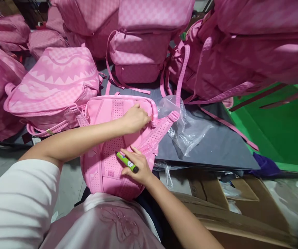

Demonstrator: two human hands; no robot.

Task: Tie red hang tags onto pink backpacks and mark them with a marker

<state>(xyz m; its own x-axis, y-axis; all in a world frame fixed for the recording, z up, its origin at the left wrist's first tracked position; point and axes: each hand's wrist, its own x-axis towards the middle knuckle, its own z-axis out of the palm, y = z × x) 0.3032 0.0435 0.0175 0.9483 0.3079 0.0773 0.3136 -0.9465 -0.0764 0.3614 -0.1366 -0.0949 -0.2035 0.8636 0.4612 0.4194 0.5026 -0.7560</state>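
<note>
A pink backpack [107,138] leans over the table's front edge against my body, its padded back panel and straps facing up. My left hand [137,119] lies across its upper right part, the fingers curled closed at the piped edge beside a shoulder strap [159,133]. What the fingertips pinch there is partly hidden. Lower down, my right hand [138,167] grips a green marker [125,160] with a black end. Some of its fingers rest on the panel near the strap's base.
Another pink backpack [63,76] lies to the left, and several more are piled behind. Crumpled clear plastic [187,128] is on the dark table [216,145]. A green bin [273,124] stands at right. An open cardboard box [260,207] sits below the table edge.
</note>
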